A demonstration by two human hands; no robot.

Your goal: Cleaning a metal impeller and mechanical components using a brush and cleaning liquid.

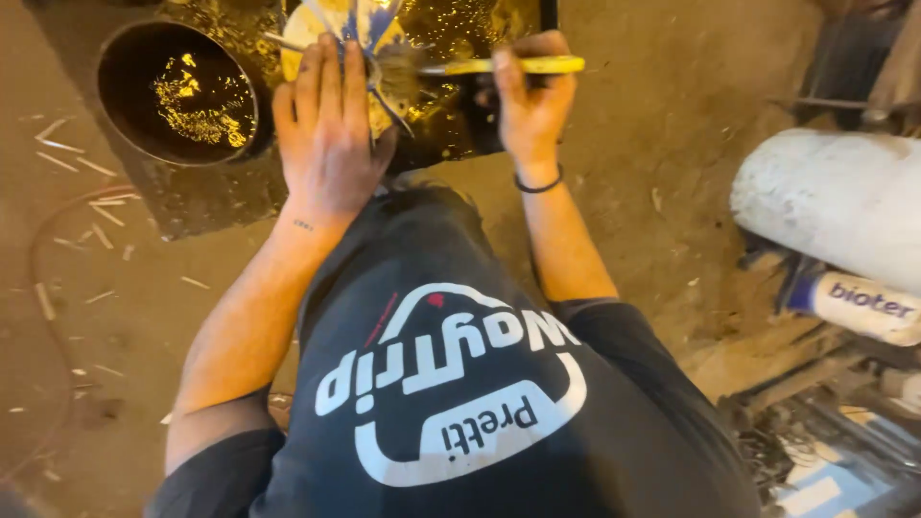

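Brown packed-earth floor [672, 115] spreads out all around both hands, littered to the outer side of the left hand with pale wood splinters [77, 153]. Well off to the outer side of the right hand lies a large white cylindrical tank [835, 216], with a smaller white tube-shaped container with a blue end [859, 305] just beneath it. Nearer the body, a dark printed T-shirt [451, 384] fills the lower part of the view. Beyond the hands sits a black tray-like surface speckled with yellow paint [460, 38], and just beside the left hand, on its outer side, stands a round dark metal bucket with yellow flecks glinting inside [177, 91]. The left hand [326, 134] lies flat, fingers together and extended, pressing down on a yellow-and-blue painted flat piece [360, 29] that shows past its fingertips and rests over the black surface. The right hand [532, 101], a thin black band [539, 184] around its wrist, is closed around a yellow-handled paintbrush [508, 65], held level; its bristles [403, 69] point toward the left hand and reach the painted piece just beside that hand's fingers.
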